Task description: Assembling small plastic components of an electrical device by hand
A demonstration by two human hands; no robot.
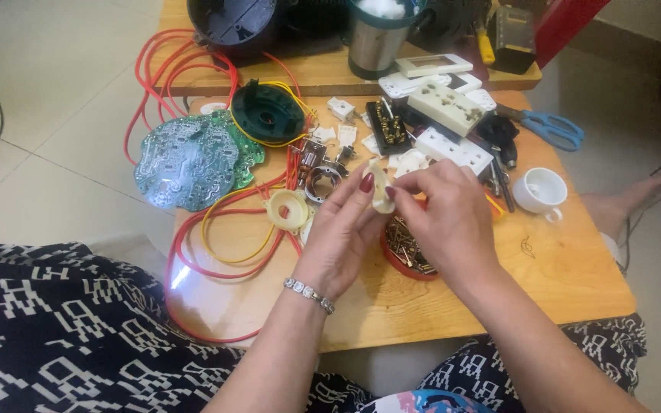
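Both hands grip a small cream plastic part [381,191] above the tabletop [560,268]: left hand [342,229] and right hand [445,218] pinching its edges. It looks light, stiff, probably brittle; best held by the rim.

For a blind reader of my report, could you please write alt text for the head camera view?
Both hands, left hand and right hand, hold a small cream plastic part above a low wooden table. Under them sits a red dish of screws. Around lie a green circuit board, red wires, white sockets, blue scissors and a white cup.
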